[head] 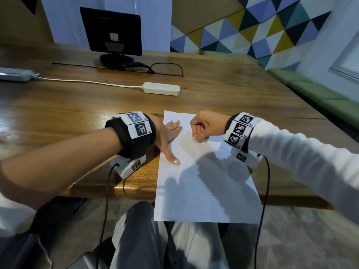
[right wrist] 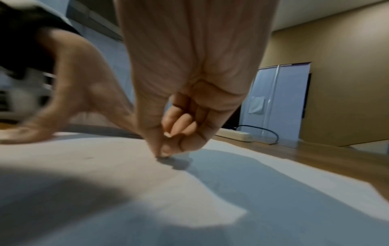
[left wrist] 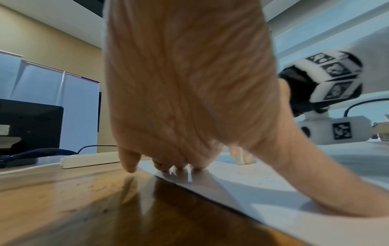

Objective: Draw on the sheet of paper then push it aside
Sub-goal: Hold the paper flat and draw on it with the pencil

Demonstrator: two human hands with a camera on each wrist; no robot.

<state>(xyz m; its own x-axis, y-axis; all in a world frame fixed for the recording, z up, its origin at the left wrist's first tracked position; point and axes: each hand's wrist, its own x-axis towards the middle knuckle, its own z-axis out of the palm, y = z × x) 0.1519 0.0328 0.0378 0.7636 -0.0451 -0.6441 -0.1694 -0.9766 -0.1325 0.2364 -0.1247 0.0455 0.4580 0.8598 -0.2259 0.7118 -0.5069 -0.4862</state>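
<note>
White sheet of paper (head: 206, 183) lies on wooden table (head: 77, 105), near edge overhanging; L hand (head: 167, 136) flat, fingers spread, pressing its left side; R hand (head: 204, 127) curled, fingertips pinched tog. (any pen hidden) touching paper.

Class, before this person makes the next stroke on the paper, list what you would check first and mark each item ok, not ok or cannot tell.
1. Left hand flat on the paper, steadying it: ok.
2. Right hand has a grip on a small white drawing stick: ok.
3. Stick tip touching the paper: cannot tell.
4. Paper fully on the table: not ok, near end overhangs the edge.
5. Marks drawn so far: cannot tell.
6. Power strip away from the paper: ok.
</note>
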